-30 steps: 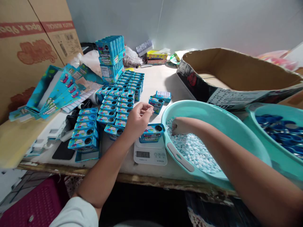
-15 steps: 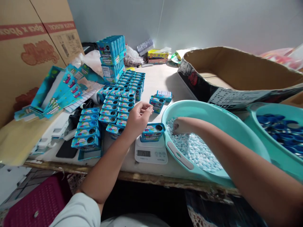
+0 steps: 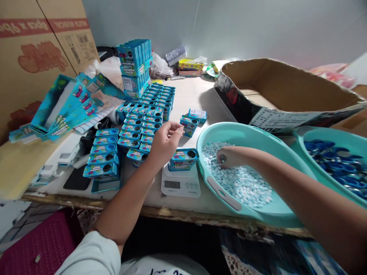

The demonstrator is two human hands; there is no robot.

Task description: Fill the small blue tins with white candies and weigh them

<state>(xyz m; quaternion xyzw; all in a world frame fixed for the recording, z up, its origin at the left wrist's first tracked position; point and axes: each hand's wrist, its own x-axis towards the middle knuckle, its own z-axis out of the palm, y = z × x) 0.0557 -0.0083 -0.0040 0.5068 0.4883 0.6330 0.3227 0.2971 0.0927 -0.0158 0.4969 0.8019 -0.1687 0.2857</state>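
My right hand (image 3: 229, 157) is down among small pale blue and white candies (image 3: 239, 179), in a turquoise basin (image 3: 246, 131). Its fingers are curled around some candies, the tips partly hidden. Above and behind a blue candy tin (image 3: 183, 159), my left hand (image 3: 168, 138) hovers in a loose pinch. Whatever may be between its fingertips is too small to make out. That tin stands upright on a white kitchen scale (image 3: 180, 186) with a lit display, its round top hole uncovered. Another blue tin (image 3: 189, 125) stands just beyond the left hand.
Rows of blue tins (image 3: 130, 133) with round holes fill the table's left middle, with stacked tins (image 3: 133, 68) behind. A second basin (image 3: 312, 133) holds blue lids (image 3: 341, 164). An open cardboard box (image 3: 258, 110) sits behind the basins. Flattened blue packaging (image 3: 65, 107) lies left.
My right hand has drawn back a little to the right through the candies. My left hand keeps almost the same pose above the scale. The view has shifted slightly.
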